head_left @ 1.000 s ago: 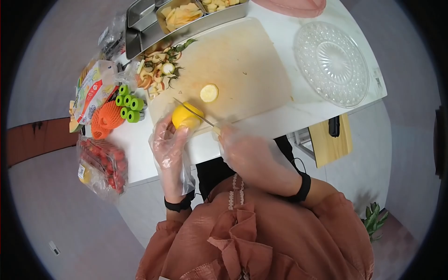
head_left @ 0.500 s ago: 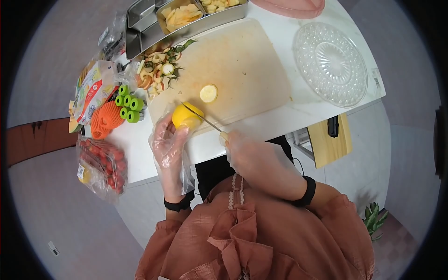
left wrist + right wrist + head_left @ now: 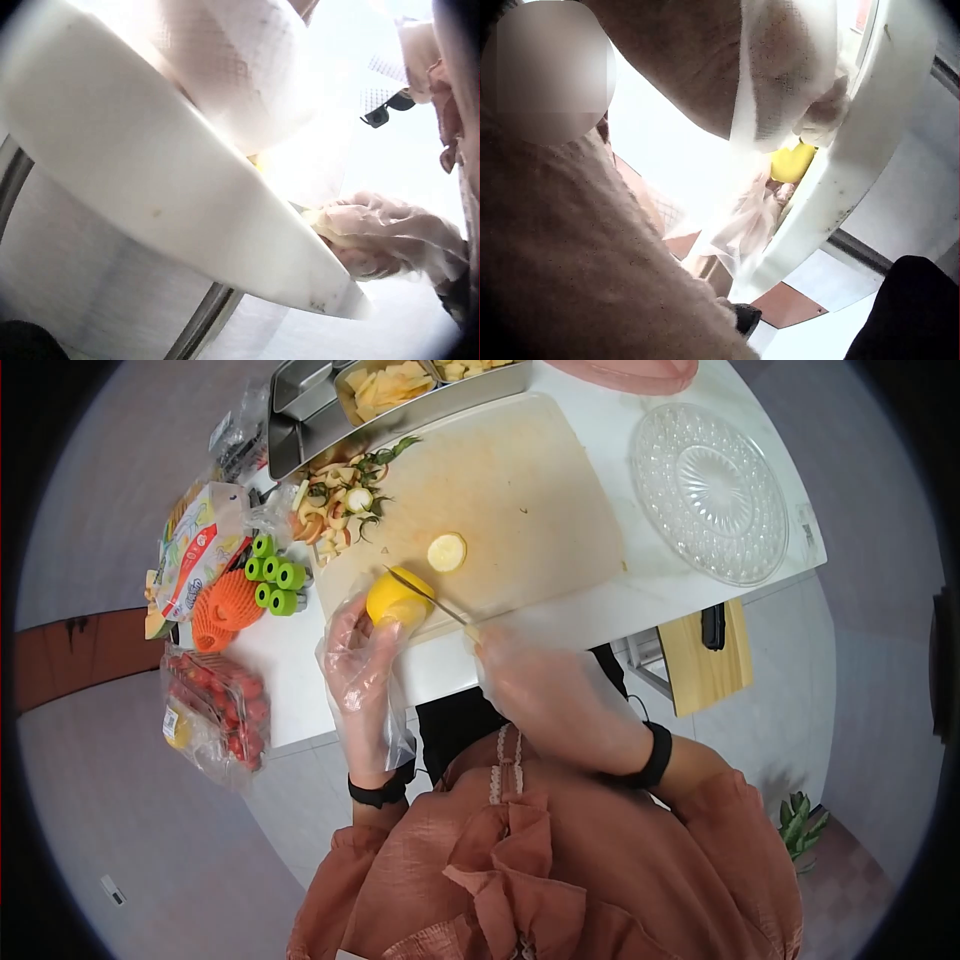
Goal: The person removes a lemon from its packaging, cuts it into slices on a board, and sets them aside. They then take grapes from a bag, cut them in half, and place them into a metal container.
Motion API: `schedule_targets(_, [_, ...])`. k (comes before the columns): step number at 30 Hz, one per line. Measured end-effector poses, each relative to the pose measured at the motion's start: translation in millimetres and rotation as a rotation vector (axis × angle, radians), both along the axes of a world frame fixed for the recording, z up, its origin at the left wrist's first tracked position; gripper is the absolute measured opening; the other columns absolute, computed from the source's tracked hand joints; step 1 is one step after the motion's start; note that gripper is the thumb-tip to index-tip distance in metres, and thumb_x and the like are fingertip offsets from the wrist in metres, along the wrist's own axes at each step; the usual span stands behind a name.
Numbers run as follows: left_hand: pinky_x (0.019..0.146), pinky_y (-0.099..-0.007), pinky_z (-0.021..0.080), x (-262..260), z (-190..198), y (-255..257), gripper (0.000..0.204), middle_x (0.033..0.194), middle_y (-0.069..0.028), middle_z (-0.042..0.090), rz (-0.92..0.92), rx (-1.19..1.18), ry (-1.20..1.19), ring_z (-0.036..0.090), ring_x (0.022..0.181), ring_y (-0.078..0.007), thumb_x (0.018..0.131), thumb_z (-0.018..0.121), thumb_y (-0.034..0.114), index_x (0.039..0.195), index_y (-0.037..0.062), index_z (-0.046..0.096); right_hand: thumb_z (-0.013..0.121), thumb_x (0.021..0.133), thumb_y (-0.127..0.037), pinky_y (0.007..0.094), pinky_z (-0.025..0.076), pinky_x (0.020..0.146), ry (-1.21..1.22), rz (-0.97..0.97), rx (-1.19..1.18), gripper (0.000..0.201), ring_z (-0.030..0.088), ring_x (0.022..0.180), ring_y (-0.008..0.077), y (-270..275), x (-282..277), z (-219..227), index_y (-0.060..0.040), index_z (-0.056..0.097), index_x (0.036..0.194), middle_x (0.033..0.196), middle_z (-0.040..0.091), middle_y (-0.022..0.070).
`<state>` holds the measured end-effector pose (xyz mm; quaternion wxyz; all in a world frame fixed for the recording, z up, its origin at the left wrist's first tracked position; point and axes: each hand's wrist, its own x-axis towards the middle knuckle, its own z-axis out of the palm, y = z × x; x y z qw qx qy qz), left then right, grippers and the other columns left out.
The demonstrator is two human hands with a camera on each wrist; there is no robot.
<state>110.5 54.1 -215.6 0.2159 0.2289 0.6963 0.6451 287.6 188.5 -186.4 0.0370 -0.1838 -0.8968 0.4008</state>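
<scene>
In the head view my left hand [image 3: 362, 660], in a clear plastic glove, grips a yellow lemon [image 3: 392, 598] at the near left edge of the cutting board [image 3: 520, 480]. My right hand [image 3: 545, 685], gloved the same way, holds a knife [image 3: 435, 601] by its pale handle. The blade lies across the lemon's right side, tip pointing up and left. A cut lemon end [image 3: 447, 552] lies on the board just beyond. In the right wrist view the lemon [image 3: 792, 163] shows past my right hand; the knife is hidden there.
Fruit trimmings [image 3: 340, 505] are heaped at the board's left, below a steel tray [image 3: 400, 430] of cut fruit. Green rolls [image 3: 275, 575], orange foam nets [image 3: 230, 603] and bagged tomatoes [image 3: 220, 705] sit at the left. A clear glass plate [image 3: 710, 495] stands at the right.
The knife slid back toward the lower right, then forward again, its blade staying on the lemon. My left hand keeps its grip in nearly the same place.
</scene>
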Motion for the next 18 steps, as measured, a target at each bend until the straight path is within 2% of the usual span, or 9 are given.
schedule_targets(2, [0.099,-0.0324,0.046,-1.7,0.7,-1.5,0.043,0.116,-0.0133,0.065,-0.004,-0.034,-0.024,0.061,0.108,-0.0189,0.088,0.071,0.000,0.128,-0.0099,0.057,0.052,0.097,-0.011,0.0479,0.051,0.060,0.284,-0.022,-0.079,0.013,0.065,0.074,0.0406,2.2,-10.0,-8.7,0.0016,0.054,0.101,0.080,0.064,0.0202])
schedule_targets(3, [0.099,-0.0324,0.046,-1.9,1.5,-1.7,0.043,0.116,-0.0133,0.065,-0.001,-0.033,-0.018,0.061,0.108,-0.0189,0.088,0.071,0.000,0.128,-0.0099,0.057,0.052,0.097,-0.011,0.0479,0.051,0.060,0.290,-0.018,-0.079,0.013,0.065,0.074,0.0406,0.3,-11.8,-14.6,0.0016,0.054,0.101,0.080,0.064,0.0202])
schedule_targets(6, [0.099,-0.0320,0.046,-0.3,1.7,-0.1,0.044,0.117,-0.0135,0.064,0.005,-0.016,-0.032,0.060,0.108,-0.0190,0.088,0.072,0.001,0.128,-0.0105,0.057,0.050,0.098,-0.012,0.0485,0.050,0.058,0.269,-0.027,0.010,0.014,0.065,0.072,0.0419,-1.9,-10.8,-18.2,0.0018,0.053,0.101,0.075,0.064,0.0221])
schedule_targets(8, [0.099,-0.0316,0.046,0.1,0.4,-0.4,0.046,0.117,-0.0135,0.064,-0.004,-0.022,-0.003,0.060,0.108,-0.0191,0.088,0.072,0.002,0.129,-0.0108,0.056,0.051,0.098,-0.012,0.0484,0.049,0.058,-0.028,-0.053,-0.057,0.014,0.064,0.068,0.0429,-1.7,-3.5,0.1,0.0016,0.053,0.101,0.073,0.062,0.0220])
schedule_targets(9, [0.099,-0.0316,0.046,-0.8,-0.5,-0.5,0.046,0.117,-0.0135,0.064,-0.006,-0.026,-0.009,0.060,0.108,-0.0191,0.088,0.072,0.002,0.129,-0.0108,0.056,0.051,0.098,-0.012,0.0484,0.049,0.058,-0.034,-0.055,-0.061,0.014,0.064,0.068,0.0429,-1.0,-2.6,0.3,0.0016,0.053,0.101,0.073,0.062,0.0220])
schedule_targets(11, [0.100,-0.0312,0.045,-3.1,-1.0,-2.2,0.047,0.117,-0.0132,0.064,-0.012,-0.039,-0.028,0.060,0.109,-0.0187,0.088,0.073,0.003,0.130,-0.0108,0.056,0.052,0.097,-0.010,0.0468,0.050,0.058,0.129,-0.035,-0.013,0.013,0.064,0.069,0.0419,-1.2,-1.7,-1.0,0.0012,0.053,0.102,0.073,0.062,0.0202])
schedule_targets(15, [0.100,-0.0310,0.045,2.2,3.3,1.2,0.047,0.118,-0.0132,0.064,0.012,-0.008,-0.028,0.059,0.109,-0.0184,0.088,0.073,0.004,0.130,-0.0104,0.056,0.052,0.095,-0.010,0.0439,0.052,0.060,0.157,0.028,0.041,0.012,0.065,0.073,0.0388,-1.2,-5.0,-9.5,0.0010,0.055,0.099,0.077,0.062,0.0187])
schedule_targets(18, [0.100,-0.0308,0.045,-0.1,2.4,-1.1,0.046,0.119,-0.0135,0.064,0.029,-0.041,-0.053,0.059,0.109,-0.0183,0.089,0.073,0.004,0.130,-0.0101,0.056,0.053,0.094,-0.010,0.0438,0.051,0.063,0.076,0.060,0.031,0.012,0.065,0.079,0.0366,-2.1,-1.0,-5.5,0.0009,0.056,0.095,0.084,0.062,0.0189])
